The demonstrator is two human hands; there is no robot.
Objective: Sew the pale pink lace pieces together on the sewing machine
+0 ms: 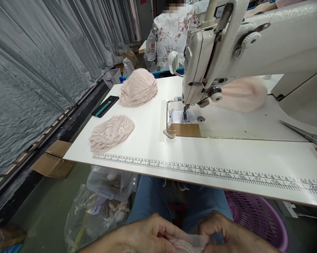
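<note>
Down at the bottom edge, over my lap, my left hand (145, 233) and my right hand (226, 233) both pinch a small piece of pale pink lace (188, 243) between them, fingers closed on it. On the white sewing table (221, 154) above stands a white sewing machine (242, 49) with its needle over the metal plate (180, 117). A flat stack of pink lace pieces (111, 133) lies at the table's left. A taller pile of lace (139, 87) sits behind it.
A black phone (105, 106) lies by the left edge. Scissors (303, 133) rest at the right. A purple basket (255, 216) stands under the table on the right, a clear box (109, 182) and plastic bag on the left. A person in a floral top (171, 33) stands behind the table.
</note>
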